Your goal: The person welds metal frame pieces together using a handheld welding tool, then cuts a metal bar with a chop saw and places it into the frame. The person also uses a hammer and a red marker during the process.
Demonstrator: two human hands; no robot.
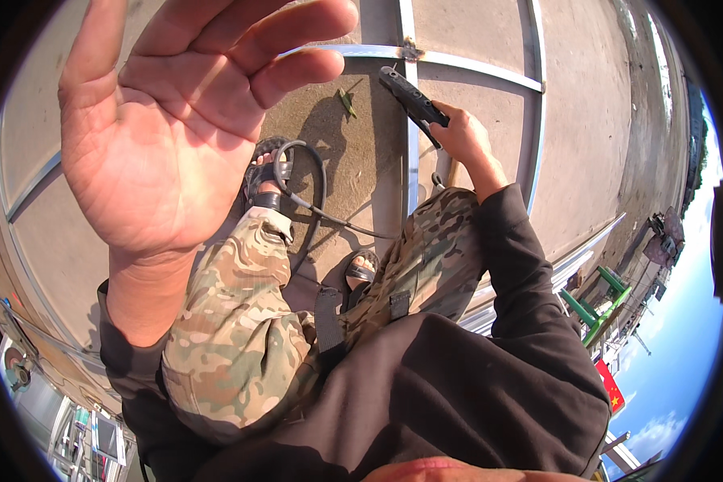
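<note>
My left hand (169,145) is raised close to the camera, palm showing and fingers spread, with nothing in it. In my right hand (466,140) is a black welding electrode holder (410,98), pointing up and left. Its jaw end is near a frame of silver square metal tubes (482,71). A dark, scorched joint (410,53) marks where two tubes cross, just beyond the holder. Whether an electrode sits in the jaw is too small to tell. A thick grey cable (323,181) loops over the ground by my sandalled foot (265,173).
A green leaf (347,103) lies on the concrete inside the frame. Long silver tubes (578,261) are stacked to my right, with a green metal stand (598,305) beyond them. A red flag (610,387) shows at the far right. Various workshop items (96,434) stand at the lower left.
</note>
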